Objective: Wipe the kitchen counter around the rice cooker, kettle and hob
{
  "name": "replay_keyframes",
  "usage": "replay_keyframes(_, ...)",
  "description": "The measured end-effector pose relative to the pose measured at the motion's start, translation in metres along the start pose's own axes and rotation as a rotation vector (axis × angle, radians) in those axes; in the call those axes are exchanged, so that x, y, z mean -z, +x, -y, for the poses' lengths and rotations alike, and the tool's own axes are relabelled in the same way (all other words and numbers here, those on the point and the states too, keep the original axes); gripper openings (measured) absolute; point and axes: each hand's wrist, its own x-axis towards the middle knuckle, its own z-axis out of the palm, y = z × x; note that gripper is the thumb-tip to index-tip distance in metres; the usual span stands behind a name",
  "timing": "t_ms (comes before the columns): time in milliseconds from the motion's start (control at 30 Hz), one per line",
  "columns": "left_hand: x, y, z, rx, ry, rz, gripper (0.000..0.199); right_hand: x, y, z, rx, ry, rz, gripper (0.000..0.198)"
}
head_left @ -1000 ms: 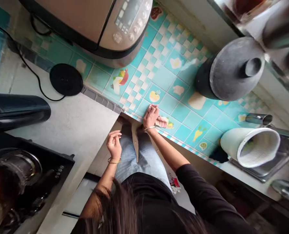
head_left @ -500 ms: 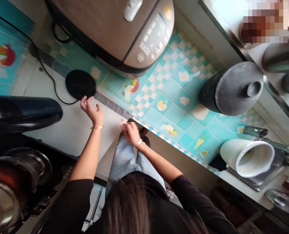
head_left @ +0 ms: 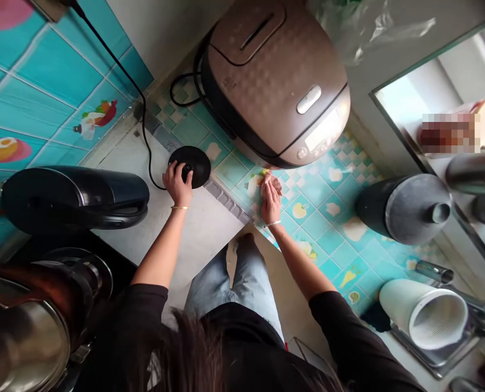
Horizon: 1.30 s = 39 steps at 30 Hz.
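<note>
My left hand (head_left: 179, 182) is on a round black power base (head_left: 201, 166), like that of an electric kettle, with fingers curled around its raised centre. A black cord (head_left: 145, 125) runs from the base up the tiled wall. On the turquoise tiled counter, my right hand (head_left: 270, 202) presses on a small crumpled reddish-brown cloth (head_left: 276, 184); the palm and fingers cover part of it. Just beyond that hand stands a brown rice cooker (head_left: 262, 92) with its lid closed.
A dark electric kettle-like appliance (head_left: 74, 196) lies left on the pale worktop (head_left: 213, 223). Metal pots (head_left: 30, 326) stand on the stove at lower left. To the right are a grey lidded crock (head_left: 406, 209), a white strainer basket (head_left: 422, 313) and a sink (head_left: 442, 359).
My view has shifted. The left hand has moved from the near edge of the base onto its centre. My right hand has reached from the counter's edge onto the tiles, pressing the cloth.
</note>
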Motion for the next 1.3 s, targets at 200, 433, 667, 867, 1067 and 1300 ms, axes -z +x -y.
replay_keyframes(200, -0.005, -0.006, 0.009, -0.099, -0.041, -0.022, 0.027, -0.024, 0.108, 0.044, 0.083, -0.043, 0.183, 0.068)
replay_keyframes(433, 0.016, -0.054, 0.033, -0.147, -0.12, -0.148, 0.039, -0.063, 0.22, 0.138, 0.188, -0.008, 0.308, 0.07)
replay_keyframes(667, 0.008, -0.097, 0.046, -0.09, -0.105, -0.081, 0.035, -0.106, 0.314, 0.216, 0.205, -0.038, 0.369, 0.069)
replay_keyframes(867, 0.006, -0.125, 0.048, -0.042, -0.123, -0.08, 0.031, -0.097, 0.228, 0.22, 0.566, -0.021, 0.597, 0.071)
replay_keyframes(1067, 0.016, -0.138, 0.051, -0.063, -0.133, -0.099, 0.031, -0.107, 0.241, 0.244, 0.475, -0.076, 0.536, 0.065)
replay_keyframes(1300, 0.008, -0.132, 0.046, -0.038, -0.149, -0.134, 0.03, -0.125, 0.306, 0.257, 0.263, -0.095, 0.361, 0.055)
